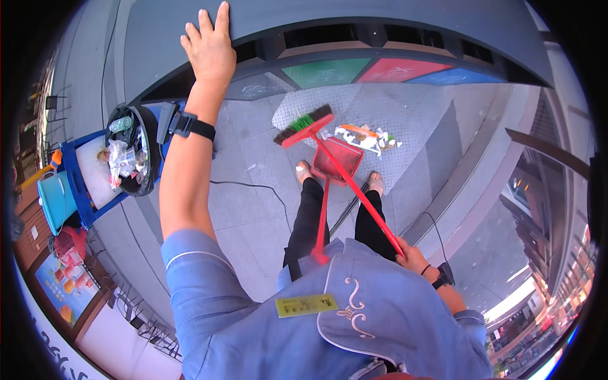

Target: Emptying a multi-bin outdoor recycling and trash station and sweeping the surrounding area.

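Note:
My left hand lies with fingers spread on the grey top of a waste-sorting bin, holding nothing. My right hand grips the end of a red handle belonging to a push-type broom with black and green bristles. A red long-handled dustpan sits between my feet, its handle leaning up towards my waist. Just beyond it, a small heap of litter, with white paper scraps and orange bits, is on a checkered metal plate. The broom handle crosses over the dustpan.
To the left stands a blue cleaning cart with a black-lined rubbish bucket and a light-blue pail. A dark cable crosses the paving. Along the right runs a stone step beside glass.

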The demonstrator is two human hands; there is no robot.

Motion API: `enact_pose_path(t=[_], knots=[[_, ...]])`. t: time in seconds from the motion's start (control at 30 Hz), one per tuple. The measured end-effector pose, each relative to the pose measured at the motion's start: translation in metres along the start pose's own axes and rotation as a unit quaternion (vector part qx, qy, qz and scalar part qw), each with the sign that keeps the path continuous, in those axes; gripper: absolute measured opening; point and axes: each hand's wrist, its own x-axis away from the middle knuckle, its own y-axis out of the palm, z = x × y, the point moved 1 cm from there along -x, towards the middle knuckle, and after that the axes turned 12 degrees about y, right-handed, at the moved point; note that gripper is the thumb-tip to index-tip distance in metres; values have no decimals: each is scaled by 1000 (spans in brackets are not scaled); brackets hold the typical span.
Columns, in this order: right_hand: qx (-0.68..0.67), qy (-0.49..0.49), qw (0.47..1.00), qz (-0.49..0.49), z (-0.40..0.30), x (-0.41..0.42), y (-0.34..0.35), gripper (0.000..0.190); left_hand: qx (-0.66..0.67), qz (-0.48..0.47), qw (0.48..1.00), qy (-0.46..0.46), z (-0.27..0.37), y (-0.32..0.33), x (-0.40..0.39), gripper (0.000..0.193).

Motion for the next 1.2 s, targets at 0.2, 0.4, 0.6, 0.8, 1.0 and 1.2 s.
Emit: enact_pose_path(t=[0.2,0.4,0.6,0.8,1.0,1.2], knots=[[69,44,997,-8,-7,-20,-17,58,-9,-129,991,-33,-17,9,-29,88],[63,82,992,-75,-72,-52,-48,54,42,-90,993,-63,-6,-22,-22,78],[268,-112,953,87,-71,-170,-4,30,124,-74,987,-68,0,-17,8,82],[251,103,941,204,7,-179,-56,32,233,-79,969,-29,88,-80,129,83],[175,136,966,135,100,-127,-106,39,507,-569,361,-538,238,-131,411,77],[172,88,979,70,113,-82,-107,34,651,-398,5,-646,332,-208,399,66]])
